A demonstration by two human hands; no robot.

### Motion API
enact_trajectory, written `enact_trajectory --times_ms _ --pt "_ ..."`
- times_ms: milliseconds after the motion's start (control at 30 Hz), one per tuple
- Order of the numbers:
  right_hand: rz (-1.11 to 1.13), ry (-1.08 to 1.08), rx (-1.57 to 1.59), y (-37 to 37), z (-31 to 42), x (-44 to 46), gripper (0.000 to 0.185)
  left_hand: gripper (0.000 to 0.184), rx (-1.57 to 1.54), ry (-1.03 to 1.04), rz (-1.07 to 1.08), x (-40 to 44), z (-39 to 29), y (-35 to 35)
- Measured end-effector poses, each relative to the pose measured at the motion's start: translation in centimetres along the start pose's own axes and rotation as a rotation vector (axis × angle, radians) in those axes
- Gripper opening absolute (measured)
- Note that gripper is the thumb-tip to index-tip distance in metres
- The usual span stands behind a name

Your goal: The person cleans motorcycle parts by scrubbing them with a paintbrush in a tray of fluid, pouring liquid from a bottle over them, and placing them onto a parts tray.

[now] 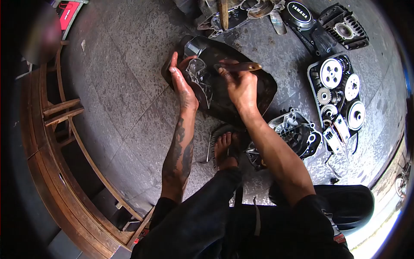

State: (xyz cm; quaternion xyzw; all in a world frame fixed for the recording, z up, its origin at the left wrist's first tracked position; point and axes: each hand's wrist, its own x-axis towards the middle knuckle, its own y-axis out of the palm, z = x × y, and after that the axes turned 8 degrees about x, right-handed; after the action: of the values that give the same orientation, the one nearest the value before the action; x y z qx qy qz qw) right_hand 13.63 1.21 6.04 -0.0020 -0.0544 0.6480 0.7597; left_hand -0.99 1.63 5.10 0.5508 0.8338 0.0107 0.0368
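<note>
My left hand [183, 84] holds a shiny metal engine part [199, 71] at its edge, with the fingers along the far side. Under it lies a dark shallow basin [258, 82] on the floor. My right hand [242, 88] grips what looks like a brush [246, 67] by its brown wooden handle, just right of the metal part and above the basin. The working end of the brush is dark and partly hidden by my fingers. Between my forearms, my bare foot [224, 146] shows near the basin.
An engine casing [295, 131] lies by my right forearm. Farther right, a tray [311, 80] carries several gears. A round YAMAHA cover [299, 15], a finned cylinder [345, 28] and another casing [241, 15] lie at the back. A wooden frame [43, 142] stands left.
</note>
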Motion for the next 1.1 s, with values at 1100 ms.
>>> enact_trajectory --times_ms 1100 --pt "0.113 -0.026 0.089 1.3 2.4 0.0 0.015 0.077 -0.316 -0.226 0.145 0.7 -0.8 -0.2"
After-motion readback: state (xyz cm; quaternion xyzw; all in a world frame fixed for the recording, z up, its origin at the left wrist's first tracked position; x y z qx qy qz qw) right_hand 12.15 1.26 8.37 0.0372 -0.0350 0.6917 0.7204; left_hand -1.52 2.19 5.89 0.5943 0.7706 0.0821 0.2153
